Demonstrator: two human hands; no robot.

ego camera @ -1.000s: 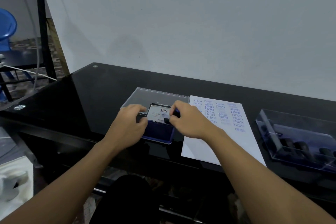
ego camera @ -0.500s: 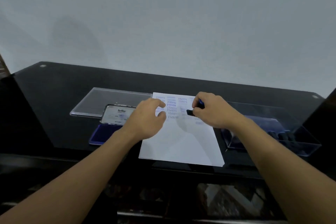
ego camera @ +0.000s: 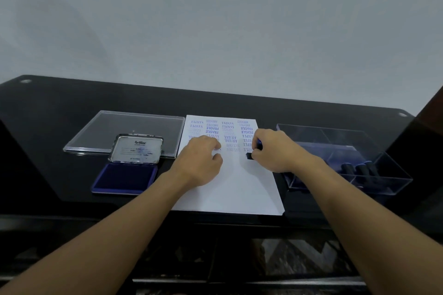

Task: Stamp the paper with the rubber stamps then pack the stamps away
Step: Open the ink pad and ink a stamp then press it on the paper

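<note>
A white sheet of paper (ego camera: 237, 187) lies in the middle of the black table, its far half covered with blue stamped words. My right hand (ego camera: 273, 151) grips a small dark rubber stamp (ego camera: 249, 155) low over the paper's right side, below the printed rows. My left hand (ego camera: 201, 160) rests on the paper's left part with fingers loosely curled and nothing in it. An open blue ink pad (ego camera: 124, 178) with its metal lid (ego camera: 136, 149) raised lies left of the paper. A clear plastic box (ego camera: 345, 158) on the right holds several dark stamps (ego camera: 357, 169).
A clear flat lid (ego camera: 124, 130) lies behind the ink pad at the left. The glossy black table (ego camera: 48, 127) meets a plain wall behind. The table's front edge runs just below the paper.
Both hands have moved right from the ink pad to the paper, the right one carrying the stamp. The view swung right, and the stamp has come down closer to the sheet.
</note>
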